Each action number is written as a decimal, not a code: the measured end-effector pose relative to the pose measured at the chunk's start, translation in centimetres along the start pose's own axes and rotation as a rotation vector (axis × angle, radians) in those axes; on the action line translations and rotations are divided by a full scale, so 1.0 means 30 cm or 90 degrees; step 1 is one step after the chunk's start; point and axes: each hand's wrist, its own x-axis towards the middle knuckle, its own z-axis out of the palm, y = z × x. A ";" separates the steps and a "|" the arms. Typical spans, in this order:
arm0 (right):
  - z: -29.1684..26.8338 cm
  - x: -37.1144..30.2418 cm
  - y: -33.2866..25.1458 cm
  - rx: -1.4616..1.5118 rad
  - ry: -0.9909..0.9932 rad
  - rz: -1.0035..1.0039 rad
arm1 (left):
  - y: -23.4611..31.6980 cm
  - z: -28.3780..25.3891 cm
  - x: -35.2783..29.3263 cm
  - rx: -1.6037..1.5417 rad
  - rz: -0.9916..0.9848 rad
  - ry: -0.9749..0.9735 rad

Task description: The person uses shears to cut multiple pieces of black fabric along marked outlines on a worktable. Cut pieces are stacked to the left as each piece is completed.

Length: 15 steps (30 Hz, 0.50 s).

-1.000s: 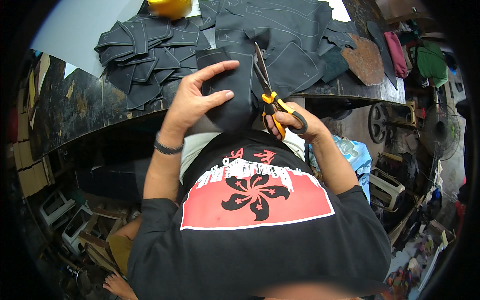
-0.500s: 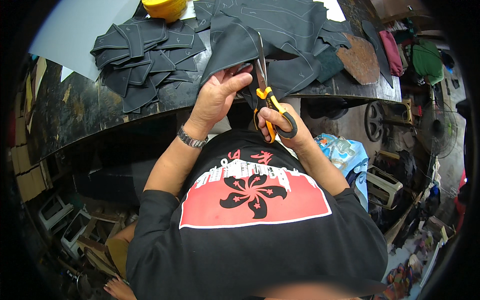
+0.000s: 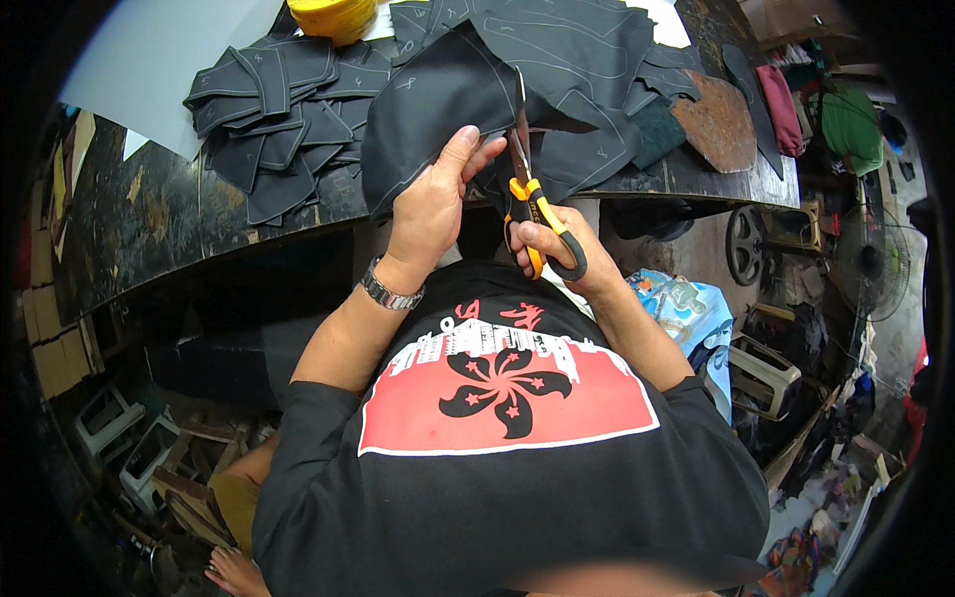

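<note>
My left hand (image 3: 438, 199) is closed on the edge of a black sheet piece (image 3: 428, 99) marked with pale lines, its thumb on top of the sheet. The piece is lifted and tilted, with one corner pointing up. In my right hand (image 3: 562, 244) is a pair of scissors (image 3: 538, 204) with yellow and black handles, fingers wrapped through the loops. Their blades point away from me, just right of my left fingertips, with the black material at them. A strip of the sheet (image 3: 559, 114) sticks out to the right of the blades.
Several cut black pieces (image 3: 274, 124) lie heaped on the dark worktable (image 3: 129, 214) at the left. Larger marked black sheets (image 3: 582, 45) lie at the back. A yellow round container (image 3: 333, 18) stands at the far edge. Right of the sheets lies a brown worn board (image 3: 714, 121).
My left hand has turned and lifted the black piece, so more of its marked face shows and it stretches further left. The scissors have shifted only slightly.
</note>
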 end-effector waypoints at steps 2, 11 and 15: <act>-0.001 -0.001 0.001 0.009 -0.010 -0.007 | 0.001 0.003 -0.004 -0.030 0.018 -0.022; 0.023 -0.001 0.034 -0.035 0.059 -0.048 | 0.001 -0.017 0.000 -0.007 0.030 -0.031; 0.023 -0.005 0.037 -0.042 0.056 -0.033 | 0.009 -0.013 0.009 0.005 0.034 -0.032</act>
